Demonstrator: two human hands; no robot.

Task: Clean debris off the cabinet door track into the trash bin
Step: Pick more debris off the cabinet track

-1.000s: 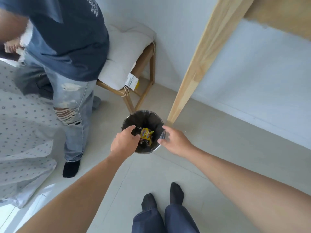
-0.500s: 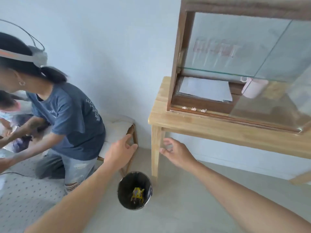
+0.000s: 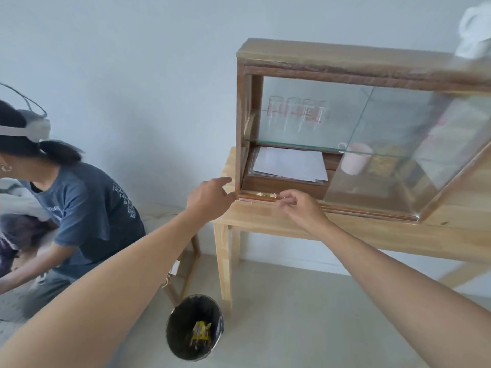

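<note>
**Hands at the cabinet track, bin below**

Right hand: fingers curled close at the grooved wooden door track; whether they pinch anything, cannot tell. Small pale crumbs of debris lie just left of them. Left hand loosely open, empty, beside the glass-fronted wooden cabinet on the pale wood worktop. Half a second ago both hands hung lower. Round black-lined trash bin on floor, yellow wrapper inside.

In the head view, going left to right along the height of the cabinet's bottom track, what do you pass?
Second person's blue shirt → left hand → debris bits on the track → right hand → pink mug behind the glass door.
</note>
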